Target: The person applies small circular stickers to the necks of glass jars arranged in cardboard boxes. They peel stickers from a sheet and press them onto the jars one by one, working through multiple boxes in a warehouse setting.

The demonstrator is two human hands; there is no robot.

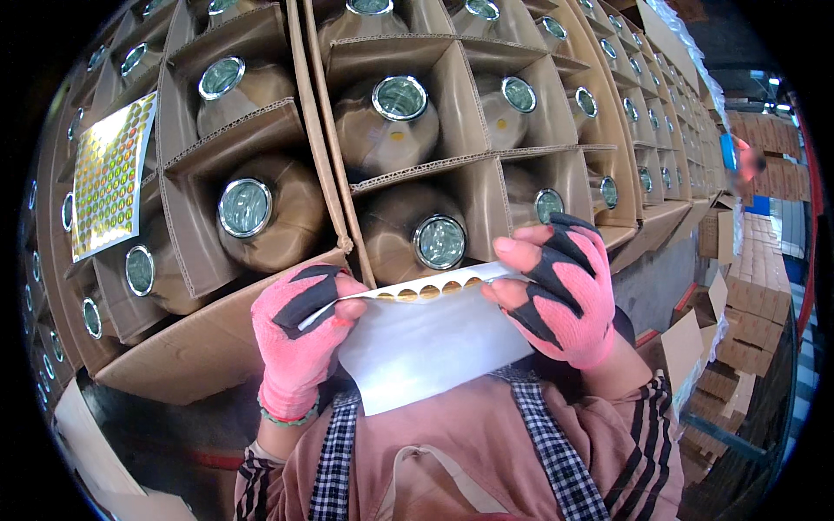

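Between both hands a sheet of stickers [434,343] is bent over. Its white back faces me, and a row of round gold stickers shows along the folded upper edge. My left hand [298,334], in a pink and black glove with bare fingertips, pinches the sheet's left end. The right hand [565,295], gloved alike, grips the other end between thumb and fingers. Just beyond the sheet stands a large round glass jar [400,227] with a silver-rimmed mouth, in a cardboard compartment. Another jar [269,213] is in the box to the left.
Open cardboard boxes [187,352] with dividers hold several more jars [387,130]. A second sheet of gold and green round stickers [113,178] lies across the left box. Far right, a person [745,161] is near stacked cartons [754,260]. An open carton [691,343] stands at right.
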